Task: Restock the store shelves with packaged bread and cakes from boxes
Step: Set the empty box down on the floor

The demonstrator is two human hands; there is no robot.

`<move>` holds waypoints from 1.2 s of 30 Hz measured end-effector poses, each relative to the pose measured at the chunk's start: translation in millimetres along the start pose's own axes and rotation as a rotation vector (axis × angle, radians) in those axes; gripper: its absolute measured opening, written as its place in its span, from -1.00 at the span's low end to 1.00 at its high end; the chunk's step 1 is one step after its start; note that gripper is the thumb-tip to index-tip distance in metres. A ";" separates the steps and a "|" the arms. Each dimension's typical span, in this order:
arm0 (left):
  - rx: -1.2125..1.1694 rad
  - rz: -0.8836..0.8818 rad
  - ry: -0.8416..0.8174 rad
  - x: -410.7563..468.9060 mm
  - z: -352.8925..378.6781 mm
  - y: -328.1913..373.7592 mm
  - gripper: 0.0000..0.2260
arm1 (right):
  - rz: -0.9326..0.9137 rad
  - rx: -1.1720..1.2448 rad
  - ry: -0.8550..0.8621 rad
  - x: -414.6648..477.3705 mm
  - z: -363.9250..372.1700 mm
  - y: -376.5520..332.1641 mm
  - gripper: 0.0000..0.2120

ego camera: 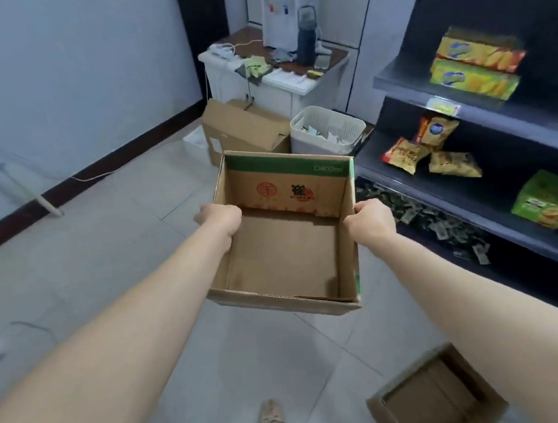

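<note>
I hold an open cardboard box (284,245) with a green top band out in front of me, above the floor; nothing lies inside it. My left hand (220,219) grips its left wall and my right hand (371,217) grips its right wall. To the right stand dark shelves (474,187). Yellow and green packaged cakes (475,63) lie stacked on the upper shelf. Small orange and yellow packets (429,147) sit on the middle shelf, with a green packet (548,198) farther right. The lowest shelf holds several dark small packets (437,222).
A second open cardboard box (435,398) sits on the tiled floor at the lower right. Behind the held box are a closed carton (241,129) and a white waste basket (327,130). A white cabinet (278,84) carries a water dispenser (287,7) and dark flask (307,36).
</note>
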State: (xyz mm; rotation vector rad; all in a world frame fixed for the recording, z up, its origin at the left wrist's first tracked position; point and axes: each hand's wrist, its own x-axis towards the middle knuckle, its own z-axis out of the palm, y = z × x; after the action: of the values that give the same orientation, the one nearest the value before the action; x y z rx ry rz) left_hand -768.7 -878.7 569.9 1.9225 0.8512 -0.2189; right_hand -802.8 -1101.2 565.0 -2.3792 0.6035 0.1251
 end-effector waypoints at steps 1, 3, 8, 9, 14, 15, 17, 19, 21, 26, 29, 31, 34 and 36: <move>-0.005 -0.006 0.006 22.3 -11.2 8.8 -0.50 | -0.016 0.006 -0.021 16.1 13.1 -20.8 -0.84; 0.010 -0.010 0.025 63.4 -31.0 26.0 -0.50 | -0.042 0.018 -0.047 43.6 34.6 -58.3 -0.87; -0.013 -0.008 0.041 139.7 -66.9 65.2 -0.48 | -0.085 0.035 -0.080 102.8 68.4 -135.7 -0.88; -0.018 -0.007 0.044 155.2 -71.8 72.3 -0.49 | -0.093 0.039 -0.082 116.0 74.8 -149.9 -0.88; -0.034 -0.008 0.063 242.6 -81.3 108.8 -0.52 | -0.105 0.058 -0.084 184.6 114.5 -211.7 -0.85; -0.034 -0.014 0.068 263.1 -79.3 116.5 -0.53 | -0.096 0.065 -0.091 200.9 124.5 -221.3 -0.85; -0.034 -0.031 0.088 306.1 -72.6 132.5 -0.53 | -0.063 0.099 -0.113 235.9 146.0 -238.1 -0.86; -0.017 -0.047 0.101 352.9 -63.0 151.4 -0.51 | -0.030 0.124 -0.143 276.6 169.7 -255.8 -0.88; 0.011 -0.065 0.095 402.7 -50.7 172.5 -0.50 | -0.005 0.122 -0.169 322.4 192.5 -274.6 -0.91; 0.083 -0.103 0.072 538.6 -25.2 226.9 -0.50 | 0.053 0.108 -0.234 439.6 246.8 -336.8 -0.92; 0.117 -0.097 0.025 622.0 -15.7 248.9 -0.50 | 0.073 0.105 -0.233 501.6 281.2 -372.1 -0.93; 0.140 -0.098 -0.010 672.8 -8.5 257.4 -0.49 | 0.110 0.126 -0.246 536.0 308.9 -387.1 -0.92; 0.175 -0.081 -0.038 745.4 8.9 263.4 -0.44 | 0.197 0.179 -0.256 581.9 358.6 -395.6 -0.90; 0.215 -0.068 -0.068 794.2 25.8 261.1 -0.41 | 0.271 0.200 -0.254 610.2 396.7 -394.9 -0.88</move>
State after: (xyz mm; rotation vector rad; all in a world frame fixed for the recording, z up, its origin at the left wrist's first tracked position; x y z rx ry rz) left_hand -9.4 -600.4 356.5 2.0732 0.8777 -0.4290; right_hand -54.6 -823.8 344.1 -2.0386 0.7725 0.4570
